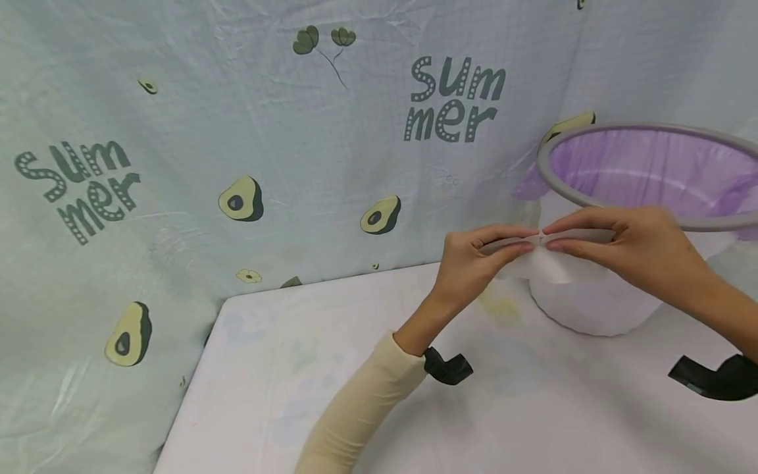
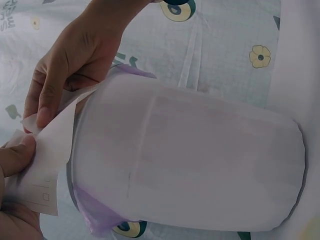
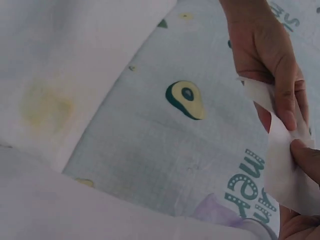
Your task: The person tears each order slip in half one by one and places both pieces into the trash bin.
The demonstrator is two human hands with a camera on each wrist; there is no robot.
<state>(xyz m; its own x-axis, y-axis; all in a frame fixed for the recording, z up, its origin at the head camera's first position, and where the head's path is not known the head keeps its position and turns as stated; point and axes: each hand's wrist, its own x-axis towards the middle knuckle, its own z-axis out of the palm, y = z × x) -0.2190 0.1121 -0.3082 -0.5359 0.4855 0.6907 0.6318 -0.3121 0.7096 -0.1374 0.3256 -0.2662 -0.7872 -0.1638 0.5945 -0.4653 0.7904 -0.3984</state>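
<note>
In the head view, my left hand (image 1: 470, 263) and right hand (image 1: 645, 247) pinch the upper edge of a sheet of white paper (image 1: 559, 268) between thumbs and fingers. Their fingertips nearly meet at its middle, and the paper hangs below them. The left wrist view shows faint printed lines and a small square on the paper (image 2: 52, 160). Whether the paper is torn between the fingertips I cannot tell. Both hands are in front of a white bin (image 1: 604, 313), close to its rim. A translucent purple bag (image 1: 651, 161) lines this bin.
A grey ring (image 1: 568, 187) holds the bag around the bin's mouth. The bin stands on a white-covered table (image 1: 308, 382) with pale stains. Behind hangs a curtain (image 1: 320, 145) printed with avocados and lettering. Black straps (image 1: 447, 368) show at the wrists.
</note>
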